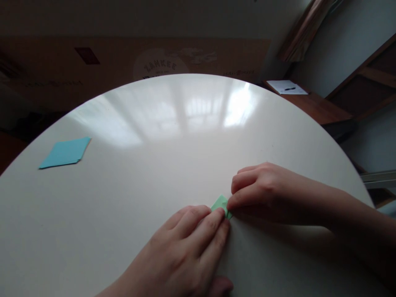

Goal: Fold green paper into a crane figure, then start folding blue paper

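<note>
1. Head view: left hand (185, 247), fingers extended, lies over green paper (219, 202) on the white table (123, 198), partly hiding it.
2. Right hand (260, 185), curled, touches its edge; cannot tell if pinching.
3. Blue sheets (66, 152) lie far left; pen (290, 88) and papers (278, 86) beyond, right.

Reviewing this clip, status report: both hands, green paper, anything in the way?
Left fingers over green paper; right fingers at its right edge. Paper on white table, partly hidden by fingers. Blue paper well apart, far left.

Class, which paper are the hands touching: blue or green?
The green paper, with the left hand on it and the right hand at its edge; the blue paper lies apart, farther left.
</note>
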`<state>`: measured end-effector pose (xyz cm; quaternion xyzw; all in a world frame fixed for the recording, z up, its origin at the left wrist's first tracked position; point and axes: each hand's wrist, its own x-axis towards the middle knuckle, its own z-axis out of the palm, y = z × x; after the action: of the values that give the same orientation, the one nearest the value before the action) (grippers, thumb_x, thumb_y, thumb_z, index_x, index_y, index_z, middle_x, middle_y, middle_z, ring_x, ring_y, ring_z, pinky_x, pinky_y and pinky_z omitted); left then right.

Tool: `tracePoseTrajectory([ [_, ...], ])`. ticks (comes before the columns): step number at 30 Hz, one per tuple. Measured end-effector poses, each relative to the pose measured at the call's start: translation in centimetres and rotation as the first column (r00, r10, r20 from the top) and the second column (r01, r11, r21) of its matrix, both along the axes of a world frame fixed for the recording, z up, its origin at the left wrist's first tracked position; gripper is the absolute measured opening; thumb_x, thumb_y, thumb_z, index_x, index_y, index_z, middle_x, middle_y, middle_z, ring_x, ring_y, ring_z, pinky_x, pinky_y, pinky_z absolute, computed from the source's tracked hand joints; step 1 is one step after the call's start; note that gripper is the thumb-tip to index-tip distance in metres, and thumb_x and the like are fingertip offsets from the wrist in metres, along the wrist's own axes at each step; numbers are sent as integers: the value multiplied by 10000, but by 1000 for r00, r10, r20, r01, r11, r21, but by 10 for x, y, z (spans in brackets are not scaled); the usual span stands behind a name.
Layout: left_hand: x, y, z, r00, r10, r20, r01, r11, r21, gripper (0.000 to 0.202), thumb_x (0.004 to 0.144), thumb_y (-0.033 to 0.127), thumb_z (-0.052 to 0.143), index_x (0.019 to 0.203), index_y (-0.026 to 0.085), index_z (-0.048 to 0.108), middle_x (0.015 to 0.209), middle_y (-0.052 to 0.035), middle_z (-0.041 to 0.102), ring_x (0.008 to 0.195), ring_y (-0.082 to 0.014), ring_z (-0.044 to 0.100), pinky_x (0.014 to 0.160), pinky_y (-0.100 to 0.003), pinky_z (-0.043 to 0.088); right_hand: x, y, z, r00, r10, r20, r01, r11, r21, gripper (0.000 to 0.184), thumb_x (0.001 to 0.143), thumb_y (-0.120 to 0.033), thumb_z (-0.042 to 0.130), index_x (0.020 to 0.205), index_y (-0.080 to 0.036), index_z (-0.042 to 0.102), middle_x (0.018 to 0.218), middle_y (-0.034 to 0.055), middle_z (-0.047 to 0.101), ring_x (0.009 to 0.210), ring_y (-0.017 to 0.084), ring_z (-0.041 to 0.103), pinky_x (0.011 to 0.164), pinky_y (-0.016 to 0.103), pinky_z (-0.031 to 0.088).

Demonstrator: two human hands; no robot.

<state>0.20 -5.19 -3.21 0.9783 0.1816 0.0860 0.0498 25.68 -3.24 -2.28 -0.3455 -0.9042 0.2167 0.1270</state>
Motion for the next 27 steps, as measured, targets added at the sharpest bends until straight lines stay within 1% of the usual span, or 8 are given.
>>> tracePoseTrajectory([
  [2,0,-1,2,1000,-9,8,10,1000,-16,476,1001,431,459,1327,123,617,1345,-102,651,1113,-277,618,989,-395,494,0,1,0,1000,7,21,-7,1000,20,154,918,-168,641,930,-251,769,769,-5,646,662,110,536,609,247,343],
  [3,0,-1,3,1000,13,-7,-13,999,-35,467,999,427,465,1328,132,617,1346,-99,650,1117,-275,616,993,-395,490,0,1,1,1000,9,28,-10,1000,28,150,924,-174,637,919,-247,768,762,-4,640,660,110,529,607,248,339],
  [6,0,1,6,999,36,-23,-37,998,-56,447,984,446,493,1313,172,624,1397,-80,615,1219,-284,569,1033,-404,460,0,-1,2,1000,6,19,-7,999,38,150,947,-213,626,967,-259,767,762,-5,637,653,109,524,602,251,333],
  [9,-1,7,6,999,-3,-39,-1,997,-79,459,954,497,523,1295,210,631,1432,-60,588,1295,-303,523,1052,-428,441,1,-3,3,1000,-20,1,20,1000,20,170,955,-216,618,1010,-283,764,775,-12,645,650,104,537,605,246,338],
  [14,-1,13,7,999,-24,-46,18,992,-122,496,927,524,550,1312,219,616,1438,-57,583,1282,-310,537,1051,-450,438,2,-5,3,998,-55,3,55,998,-38,156,937,-212,622,942,-260,771,804,-8,656,658,103,560,611,238,358],
  [18,1,10,12,999,5,-50,-11,991,-132,501,915,518,581,1319,223,609,1417,-66,595,1268,-302,539,1061,-442,432,3,-7,4,998,-58,2,58,996,-73,152,933,-207,615,924,-238,763,842,-2,671,675,104,575,620,234,372],
  [22,3,8,15,999,27,-33,-31,990,-139,485,909,512,599,1293,217,626,1333,-85,640,1207,-291,565,1038,-419,455,2,-7,6,998,-62,16,63,996,-64,137,914,-184,622,900,-216,754,841,9,674,675,112,576,620,240,373],
  [27,4,10,15,1000,19,-12,-20,990,-139,454,926,477,587,1285,204,635,1301,-94,659,1191,-291,579,1026,-417,475,1,-8,5,998,-59,18,60,997,-53,157,916,-168,598,823,-187,722,831,26,678,665,123,574,608,248,369],
])
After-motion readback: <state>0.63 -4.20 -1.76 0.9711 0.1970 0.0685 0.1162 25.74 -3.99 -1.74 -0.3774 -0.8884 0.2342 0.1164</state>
